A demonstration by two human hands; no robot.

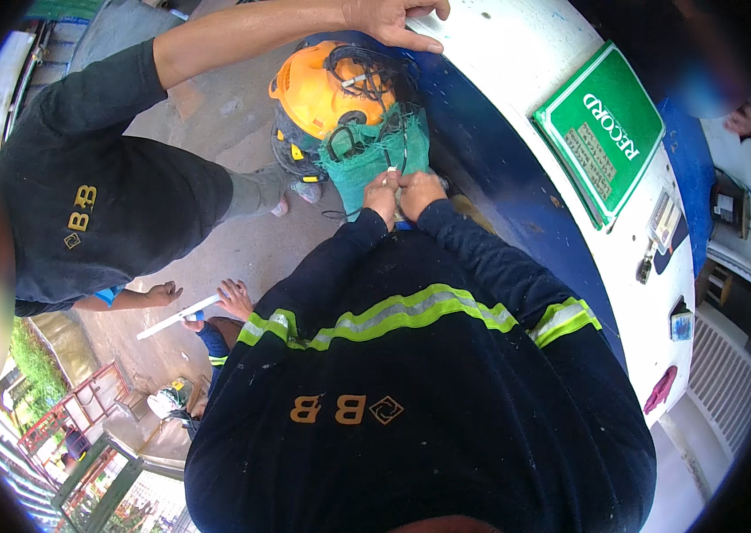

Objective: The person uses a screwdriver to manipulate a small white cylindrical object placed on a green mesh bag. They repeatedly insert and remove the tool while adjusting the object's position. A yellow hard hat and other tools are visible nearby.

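My left hand point(381, 197) and my right hand point(421, 193) are close together in front of my waist, fingers closed in a pinch. A thin dark cord point(405, 147) runs down into them, and a small whitish tip shows just above the left fingers. Right beyond my hands is a green mesh bag point(359, 173), its top edge frayed. An orange hard hat point(309, 89) sits against the top of the bag, with a tangle of dark straps point(365, 75) on it. What lies between my two hands is partly hidden by the fingers.
A white counter point(517, 53) with a blue front curves along my right; a green record book point(602, 133) and a badge point(664, 220) lie on it. A person in a dark shirt point(118, 200) stands left, one arm reaching across. Behind, another person's hand point(235, 299) holds a white strip point(175, 317).
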